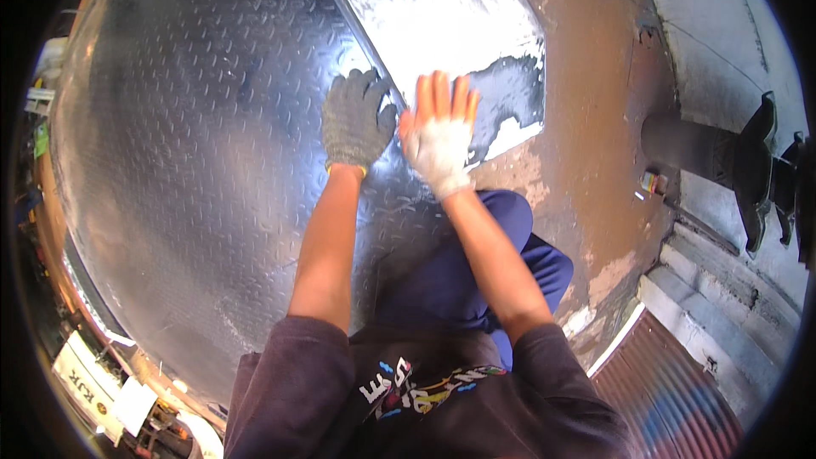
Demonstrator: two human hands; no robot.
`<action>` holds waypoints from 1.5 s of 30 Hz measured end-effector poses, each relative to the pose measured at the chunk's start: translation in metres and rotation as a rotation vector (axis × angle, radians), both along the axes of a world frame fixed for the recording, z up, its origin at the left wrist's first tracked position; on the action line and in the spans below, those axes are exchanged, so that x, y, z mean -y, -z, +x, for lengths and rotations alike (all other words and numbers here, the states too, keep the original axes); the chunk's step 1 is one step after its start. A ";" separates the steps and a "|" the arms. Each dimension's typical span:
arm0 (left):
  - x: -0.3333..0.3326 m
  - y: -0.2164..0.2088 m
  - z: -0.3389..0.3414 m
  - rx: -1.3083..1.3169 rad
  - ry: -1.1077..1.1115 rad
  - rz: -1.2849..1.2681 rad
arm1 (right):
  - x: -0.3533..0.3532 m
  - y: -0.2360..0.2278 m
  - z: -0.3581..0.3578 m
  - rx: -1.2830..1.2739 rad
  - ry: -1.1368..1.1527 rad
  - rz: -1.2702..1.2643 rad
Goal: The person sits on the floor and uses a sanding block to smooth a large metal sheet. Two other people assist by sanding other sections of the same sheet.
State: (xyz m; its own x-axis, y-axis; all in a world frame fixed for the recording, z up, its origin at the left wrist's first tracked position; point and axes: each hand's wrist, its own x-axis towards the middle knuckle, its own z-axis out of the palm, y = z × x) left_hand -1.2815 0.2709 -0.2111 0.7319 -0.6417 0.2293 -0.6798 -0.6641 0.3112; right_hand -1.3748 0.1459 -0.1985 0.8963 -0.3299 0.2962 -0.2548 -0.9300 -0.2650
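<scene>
Where the wide black steel plate with a raised tread pattern [212, 110] spreads out on our left, we should treat it as the steady side, leaning on it evenly and without a sudden shove, since its shiny surface might let a palm slip. Next to the right, our left hand in a dark grey fabric glove with a yellow cuff [355, 123] lies over that plate, just beside the long straight dark metal edge [353, 15]; we would do well to keep the thumb clear of that edge, where it could be nipped. Across it, our right hand in a white glove with orange fingers [439, 132] lies over the near corner of the bright silver flat metal sheet [442, 0], which runs away from us. Broad, even pressure would probably serve better here than hooked fingertips, as a bare rim can cut. Farthest right, along the worn brown floor [595, 144], we would check that the sheet's outer side sits evenly too.

As for fingers, our left ones are loosely bent and slightly parted, the thumb out toward the edge, closed round nothing. Our right ones are nearly straight with small gaps, the thumb set off leftward, likewise gripping nothing. Both hands appear to rest on metal, but we cannot tell how firmly.
</scene>
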 end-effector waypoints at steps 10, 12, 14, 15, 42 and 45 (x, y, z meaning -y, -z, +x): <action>-0.005 0.000 0.000 0.029 -0.001 -0.051 | -0.009 -0.022 0.022 -0.004 -0.051 0.089; 0.003 -0.006 -0.002 -0.003 0.023 -0.096 | -0.008 0.010 -0.003 0.017 -0.024 0.008; 0.001 -0.001 0.003 -0.090 -0.019 -0.020 | -0.007 0.015 -0.001 0.039 -0.029 0.017; -0.004 0.007 -0.003 -0.077 -0.028 -0.001 | -0.011 0.000 0.002 0.020 0.004 0.040; -0.004 0.000 0.000 -0.022 -0.005 -0.032 | 0.095 0.048 -0.003 0.055 0.478 0.176; -0.005 0.003 0.000 0.021 -0.025 -0.018 | -0.005 0.043 -0.016 -0.221 0.371 0.105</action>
State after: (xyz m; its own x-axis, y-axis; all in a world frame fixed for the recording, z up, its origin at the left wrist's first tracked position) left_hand -1.2818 0.2761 -0.2141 0.7425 -0.6187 0.2567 -0.6696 -0.6753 0.3091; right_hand -1.3911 0.1506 -0.2417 0.7498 -0.6591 0.0582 -0.6272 -0.7360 -0.2546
